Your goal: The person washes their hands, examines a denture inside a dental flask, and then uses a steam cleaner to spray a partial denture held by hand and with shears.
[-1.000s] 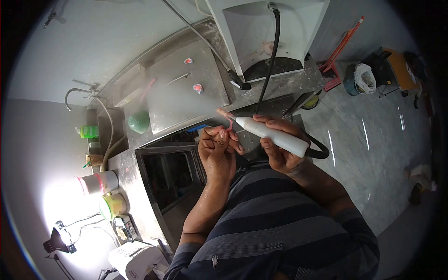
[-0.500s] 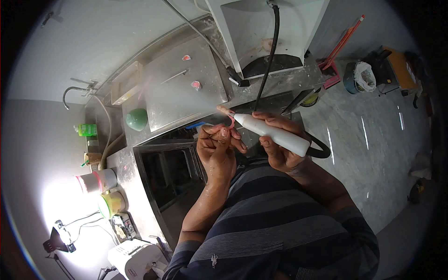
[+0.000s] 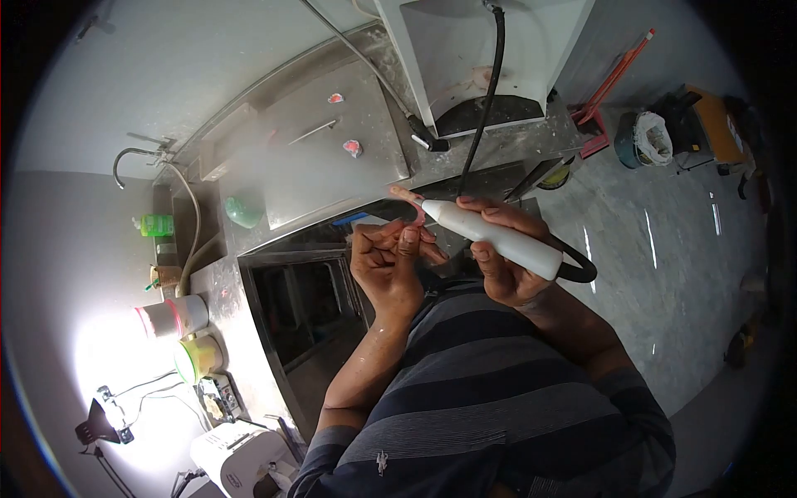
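A flat grey metal sheet lies beyond the hands. The right hand wraps its fingers around a white, cylindrical, tapered handpiece. The left hand pinches a thin, curved pink piece between thumb and fingertips, just beside the handpiece's narrow tip. The step in hand looks like working the piece at that tip; the next move seems to call for a steady pinch and careful aim.
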Demonstrator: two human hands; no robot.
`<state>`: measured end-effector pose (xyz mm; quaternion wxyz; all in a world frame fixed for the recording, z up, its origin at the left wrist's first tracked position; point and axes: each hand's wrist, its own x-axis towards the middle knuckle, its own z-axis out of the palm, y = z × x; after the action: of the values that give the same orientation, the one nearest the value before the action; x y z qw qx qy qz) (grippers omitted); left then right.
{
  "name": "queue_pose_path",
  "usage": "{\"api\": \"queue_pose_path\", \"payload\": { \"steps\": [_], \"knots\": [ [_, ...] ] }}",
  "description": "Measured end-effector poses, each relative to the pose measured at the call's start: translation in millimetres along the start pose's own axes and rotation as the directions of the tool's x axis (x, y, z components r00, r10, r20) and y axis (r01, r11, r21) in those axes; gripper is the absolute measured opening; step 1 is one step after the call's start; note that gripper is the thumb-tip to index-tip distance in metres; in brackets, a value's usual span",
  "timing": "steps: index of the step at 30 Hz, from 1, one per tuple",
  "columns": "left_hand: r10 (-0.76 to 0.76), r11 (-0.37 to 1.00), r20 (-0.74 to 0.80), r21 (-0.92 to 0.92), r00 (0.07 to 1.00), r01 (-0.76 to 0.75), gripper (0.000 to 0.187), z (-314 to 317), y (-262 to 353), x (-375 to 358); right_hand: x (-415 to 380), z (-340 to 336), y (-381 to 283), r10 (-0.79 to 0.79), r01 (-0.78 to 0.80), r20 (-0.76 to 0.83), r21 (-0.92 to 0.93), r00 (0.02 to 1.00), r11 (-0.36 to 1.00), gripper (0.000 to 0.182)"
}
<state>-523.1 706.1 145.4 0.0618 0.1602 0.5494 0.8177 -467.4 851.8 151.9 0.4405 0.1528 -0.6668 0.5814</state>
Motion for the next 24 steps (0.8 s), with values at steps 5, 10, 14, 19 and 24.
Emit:
{"api": "queue_pose_path", "payload": {
  "steps": [5,10,14,19,24],
  "knots": [
    [0.007,0.995,0.041,0.096,0.999,-0.011,0.016,2.8,0.9,-5.3,2.3,-2.4,0.3,-0.013,0.015,0.035,-0.075,0.999,0.997,0.031],
    [0.02,0.995,0.05,0.093,0.999,-0.024,0.016,3.9,1.4,-5.8,1.8,-1.6,-0.6,0.01,-0.009,0.028,-0.068,1.0,0.998,0.03],
    [0.022,0.996,0.045,0.09,0.999,-0.026,0.017,5.1,3.4,-6.2,2.5,-2.3,-2.2,0.01,-0.007,0.048,-0.066,0.999,0.998,0.03],
    [0.006,0.996,0.058,0.084,0.998,-0.011,0.017,3.3,2.8,-7.6,2.1,-1.2,-0.3,-0.023,0.023,0.013,-0.061,1.0,0.998,0.034],
    [0.004,0.995,0.054,0.097,0.999,-0.009,0.017,2.7,2.4,-7.2,2.7,0.6,-2.9,-0.006,0.006,-0.002,-0.069,1.0,0.998,0.031]
  ]
}}
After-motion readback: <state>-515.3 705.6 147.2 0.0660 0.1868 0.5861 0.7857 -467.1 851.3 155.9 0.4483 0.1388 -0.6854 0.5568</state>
